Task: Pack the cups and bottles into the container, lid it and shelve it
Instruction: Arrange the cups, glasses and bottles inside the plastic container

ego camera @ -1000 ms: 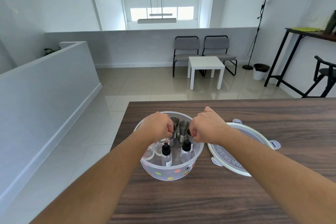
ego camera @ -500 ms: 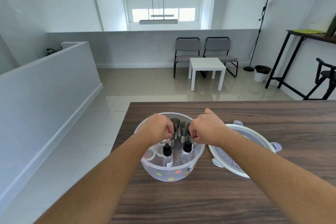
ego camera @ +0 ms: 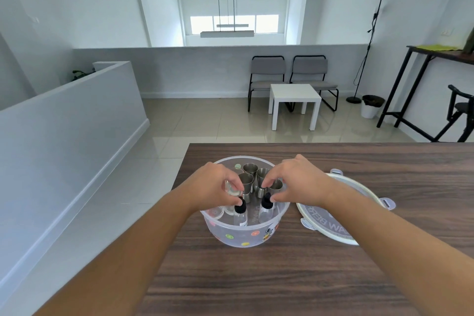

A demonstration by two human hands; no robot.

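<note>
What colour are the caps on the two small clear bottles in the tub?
Black, on both small clear bottles inside the translucent tub; head view.

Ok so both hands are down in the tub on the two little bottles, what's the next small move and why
Probably let go and reach the right hand to the lid beside the container. Both bottles stand upright inside with the metal cups, and the left hand can steady the rim.

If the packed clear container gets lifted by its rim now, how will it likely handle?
The container looks like thin translucent plastic, so its rim may flex. Loose metal cups and two small bottles stand upright inside, likely to topple and rattle. The lid lies beside it, so tilting risks spills.
</note>
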